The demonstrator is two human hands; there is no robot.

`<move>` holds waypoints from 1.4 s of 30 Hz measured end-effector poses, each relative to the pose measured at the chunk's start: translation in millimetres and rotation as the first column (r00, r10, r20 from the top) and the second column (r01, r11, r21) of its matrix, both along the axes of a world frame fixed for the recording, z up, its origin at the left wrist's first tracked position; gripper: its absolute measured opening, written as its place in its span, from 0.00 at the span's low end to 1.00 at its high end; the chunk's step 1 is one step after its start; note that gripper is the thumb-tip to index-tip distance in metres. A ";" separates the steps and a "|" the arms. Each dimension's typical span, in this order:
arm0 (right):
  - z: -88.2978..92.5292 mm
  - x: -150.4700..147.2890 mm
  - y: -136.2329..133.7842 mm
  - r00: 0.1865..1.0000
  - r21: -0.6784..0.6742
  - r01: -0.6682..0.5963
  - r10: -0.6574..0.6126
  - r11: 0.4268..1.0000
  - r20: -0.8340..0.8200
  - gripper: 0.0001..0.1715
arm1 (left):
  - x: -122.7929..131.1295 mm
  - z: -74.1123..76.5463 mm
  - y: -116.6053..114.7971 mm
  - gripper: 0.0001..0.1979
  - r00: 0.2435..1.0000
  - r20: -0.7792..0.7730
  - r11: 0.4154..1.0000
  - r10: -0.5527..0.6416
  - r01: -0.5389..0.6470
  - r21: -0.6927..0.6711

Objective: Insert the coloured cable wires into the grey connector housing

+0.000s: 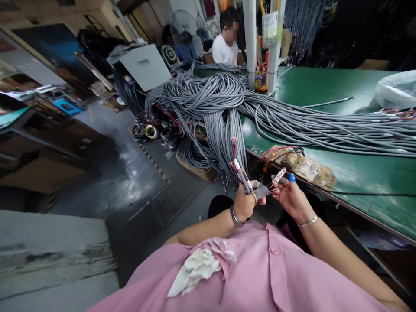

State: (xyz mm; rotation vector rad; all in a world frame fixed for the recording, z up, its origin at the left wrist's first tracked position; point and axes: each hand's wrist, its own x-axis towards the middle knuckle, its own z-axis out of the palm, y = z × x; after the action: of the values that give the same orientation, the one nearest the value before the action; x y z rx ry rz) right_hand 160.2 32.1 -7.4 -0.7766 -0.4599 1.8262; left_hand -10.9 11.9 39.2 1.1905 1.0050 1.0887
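My left hand (247, 201) is closed around a few grey cables (242, 175), its thumb wrapped in grey tape. White sleeves and thin coloured wires show at the cables' upper ends. Other thin wires (272, 190) fan out past the thumb toward my right hand (292, 197). Between the fingers of that hand is a small pale pink piece with holes (278, 177), its exact kind unclear. A blue cover (291, 177) sits on one right fingertip. Both hands are close together in front of the pink shirt, near the bench edge.
A big heap of grey cables (208, 93) hangs over the end of the green bench (325, 84). A wrapped block (305, 169) lies along its front edge, with dark leads. Behind the heap is a person in white (224, 54). A white post (250, 43) rises from the bench.
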 end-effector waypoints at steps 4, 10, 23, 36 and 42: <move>5.0 -3.9 6.6 0.966 0.180 0.085 -0.125 0.980 0.227 0.23 | 7.9 1.6 2.2 0.17 1.000 -0.002 1.000 -0.024 0.024 0.003; -1.7 -9.8 5.4 0.835 0.311 0.276 -0.387 0.910 0.391 0.23 | 13.7 -10.4 7.2 0.17 0.999 0.036 1.000 -0.014 0.015 -0.017; 3.6 -19.1 22.0 0.979 0.043 0.197 -0.195 0.979 -0.060 0.22 | 13.1 -16.6 9.7 0.19 1.000 0.016 1.000 -0.002 0.002 0.029; 7.2 -6.7 11.0 0.998 0.080 0.025 -0.020 0.996 -0.059 0.31 | 2.2 -9.6 1.5 0.19 0.998 -0.053 0.998 -0.031 0.034 0.050; 6.2 -7.1 13.4 0.998 0.121 0.069 -0.069 0.990 -0.004 0.19 | 4.5 -6.9 -1.3 0.17 0.999 -0.017 0.995 0.041 -0.039 0.093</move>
State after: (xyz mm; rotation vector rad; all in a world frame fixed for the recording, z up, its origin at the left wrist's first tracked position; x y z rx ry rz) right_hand 153.1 45.5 -1.2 -0.7015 -0.5330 1.7175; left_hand -6.3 10.7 32.3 1.2617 1.0057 1.1678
